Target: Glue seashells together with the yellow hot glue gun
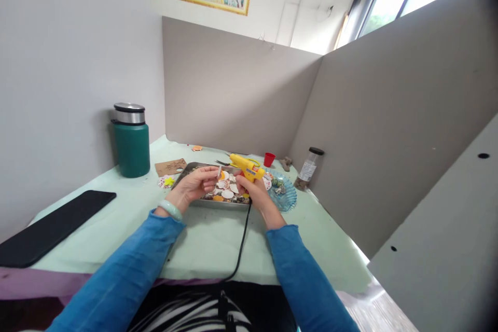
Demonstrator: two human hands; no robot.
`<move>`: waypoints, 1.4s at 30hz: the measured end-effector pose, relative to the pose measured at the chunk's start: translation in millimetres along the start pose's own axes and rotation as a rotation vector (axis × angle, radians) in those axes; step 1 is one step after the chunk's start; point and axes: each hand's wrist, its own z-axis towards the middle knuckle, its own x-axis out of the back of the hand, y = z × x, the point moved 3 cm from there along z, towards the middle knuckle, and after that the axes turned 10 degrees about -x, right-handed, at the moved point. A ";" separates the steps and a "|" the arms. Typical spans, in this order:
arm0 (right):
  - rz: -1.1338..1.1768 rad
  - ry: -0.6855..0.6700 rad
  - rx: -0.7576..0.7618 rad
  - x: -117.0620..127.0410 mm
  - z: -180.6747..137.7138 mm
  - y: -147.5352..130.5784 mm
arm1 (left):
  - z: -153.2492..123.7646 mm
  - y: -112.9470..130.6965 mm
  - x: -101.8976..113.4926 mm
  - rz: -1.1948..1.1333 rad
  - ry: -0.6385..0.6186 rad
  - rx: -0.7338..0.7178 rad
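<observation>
My right hand (257, 194) is wrapped round the handle of a yellow glue gun (245, 164), its nozzle pointing left. A black cord (241, 246) runs from the gun down over the table's front edge. My left hand (196, 184) pinches a small, pale, flat piece (219, 171) just left of the gun, apart from it; its kind is too small to tell. Beneath both hands lies a metal tray (229, 206) with white shell-like pieces (227, 194), some orange bits and small dark stones. The hands hide parts of the tray.
Right of the tray is a blue glass dish (291, 198) with small items; behind stand a red cup (269, 159) and a black-lidded jar (308, 170). Scissors (223, 163) lie behind the tray. At left are a green bottle (132, 148), brown board (169, 167) and black mat (58, 225). Grey partitions (241, 88) enclose the table.
</observation>
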 end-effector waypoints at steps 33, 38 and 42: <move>0.324 0.048 0.056 -17.6 -0.4 2.7 | 5.0 -27.8 -10.8 0.115 0.014 0.082; 0.338 0.120 0.056 -16.7 -2.6 -4.6 | 6.8 -14.9 -0.5 0.269 0.123 0.054; 0.358 0.199 0.081 -9.2 2.6 -4.6 | 9.2 9.1 21.8 0.567 0.416 -0.138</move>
